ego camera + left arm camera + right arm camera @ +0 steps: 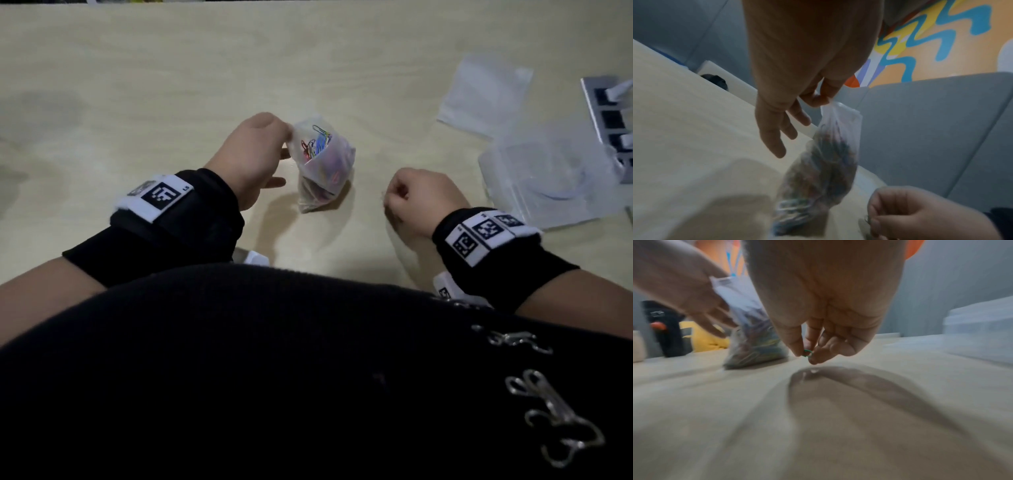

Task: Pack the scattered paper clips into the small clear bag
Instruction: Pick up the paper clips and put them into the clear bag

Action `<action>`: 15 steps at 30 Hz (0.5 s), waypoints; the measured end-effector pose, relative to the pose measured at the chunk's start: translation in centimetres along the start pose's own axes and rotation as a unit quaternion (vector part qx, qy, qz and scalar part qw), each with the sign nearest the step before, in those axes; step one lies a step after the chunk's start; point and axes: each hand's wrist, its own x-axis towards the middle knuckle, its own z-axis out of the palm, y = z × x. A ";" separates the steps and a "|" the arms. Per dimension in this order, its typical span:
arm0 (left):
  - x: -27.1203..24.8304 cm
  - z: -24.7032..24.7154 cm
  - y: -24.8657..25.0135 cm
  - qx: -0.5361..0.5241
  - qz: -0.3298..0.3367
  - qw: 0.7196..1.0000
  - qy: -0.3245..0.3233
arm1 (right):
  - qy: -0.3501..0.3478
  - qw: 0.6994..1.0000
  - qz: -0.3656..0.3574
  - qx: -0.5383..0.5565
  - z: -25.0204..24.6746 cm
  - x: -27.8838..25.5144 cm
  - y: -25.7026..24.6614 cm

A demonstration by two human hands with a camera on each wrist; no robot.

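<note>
Pale wood grain covers the worktop (171,85), and the small clear bag (320,164) stands on it near the middle, its bottom resting on the surface and its mouth held up and open. Coloured paper clips (317,142) fill the bag, red, blue and yellow among them. The left hand (251,154) is just left of the bag and pinches its top edge between thumb and forefinger, while its other fingers (777,138) hang loose and nearly straight beside the plastic. The right hand (419,202) is to the right of the bag, apart from it and low over the worktop, fingers curled in; its fingertips (797,350) nip a single green paper clip (807,353) just above the surface. Between this hand and the bag lies a bare strip of worktop. Further right of the bag, well apart, sit a flat clear plastic sheet (486,94) and a clear plastic box (548,181), with a grey power strip (609,120) at the far right edge. Left of the bag and beyond it the worktop runs open to its far edge.
</note>
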 end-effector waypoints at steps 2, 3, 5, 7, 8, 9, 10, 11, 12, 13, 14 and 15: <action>-0.2 1.1 0.7 -0.022 0.015 0.999 -0.023 | 0.030 0.997 0.046 0.048 -1.0 0.2 1.2; -0.3 1.7 1.0 -0.022 0.025 0.999 -0.034 | 0.042 0.995 0.061 0.067 -1.6 0.2 1.6; -0.4 2.8 1.3 0.006 0.031 0.999 -0.044 | 0.067 0.990 0.071 0.101 -2.8 0.2 2.1; -0.5 3.8 1.2 0.037 0.029 0.998 -0.049 | 0.089 0.987 0.056 0.122 -4.3 -0.2 2.2; -0.6 4.3 1.1 0.047 0.029 0.997 -0.053 | 0.098 0.986 0.042 0.129 -5.0 -0.4 2.2; -0.7 4.9 1.2 0.055 0.029 0.996 -0.057 | 0.104 0.985 0.026 0.135 -5.6 -0.7 2.1; -0.9 5.4 1.3 0.060 0.028 0.996 -0.060 | 0.108 0.985 0.008 0.138 -6.1 -0.9 1.8; -1.1 5.9 1.3 0.064 0.028 0.996 -0.060 | 0.112 0.984 -0.009 0.139 -6.6 -1.2 1.4; -1.3 6.3 1.4 0.068 0.028 0.995 -0.060 | 0.118 0.982 -0.024 0.143 -6.8 -1.4 0.9; -1.5 6.7 1.4 0.076 0.029 0.995 -0.064 | 0.125 0.979 -0.035 0.155 -6.9 -1.7 0.5; -1.7 7.0 1.4 0.087 0.031 0.993 -0.071 | 0.133 0.975 -0.042 0.176 -6.9 -2.0 0.1; -2.0 7.3 1.3 0.096 0.034 0.992 -0.078 | 0.138 0.969 -0.046 0.198 -6.8 -2.1 -0.3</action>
